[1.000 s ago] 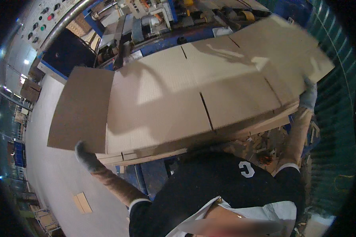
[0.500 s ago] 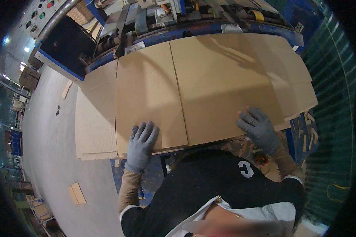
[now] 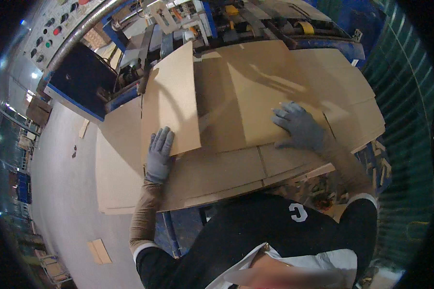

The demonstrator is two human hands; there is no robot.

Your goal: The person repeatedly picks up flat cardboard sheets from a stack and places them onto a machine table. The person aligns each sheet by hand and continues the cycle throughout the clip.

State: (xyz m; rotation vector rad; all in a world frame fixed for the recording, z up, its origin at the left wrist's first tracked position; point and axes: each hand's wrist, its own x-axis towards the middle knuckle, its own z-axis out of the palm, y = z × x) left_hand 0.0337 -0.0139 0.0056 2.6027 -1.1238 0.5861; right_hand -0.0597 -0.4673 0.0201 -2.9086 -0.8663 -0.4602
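Note:
A brown corrugated cardboard sheet lies on a stack of flat cardboard [image 3: 217, 176], its left panel [image 3: 174, 103] bent upward along a crease. My left hand [image 3: 159, 156], in a grey glove, rests with straight fingers on the near left part of that raised panel; whether the thumb is under the edge cannot be seen. On the flatter right panel [image 3: 255, 103] lies my gloved right hand [image 3: 300, 127], palm down with fingers spread. The far edge of the sheet reaches the machine's rollers and belts.
Beyond the stack stands a blue machine [image 3: 318, 41] with belts and metal guides. A control panel [image 3: 48, 36] with buttons is at far left. Green corrugated sheeting [image 3: 410, 120] borders the right side. Cardboard scraps [image 3: 313, 188] lie below the near edge; another piece [image 3: 99, 251] is on the floor.
The top sheet has slid away from me toward the machine, exposing the stack's near edge. Its left panel has risen along the crease. Both hands have moved forward with it.

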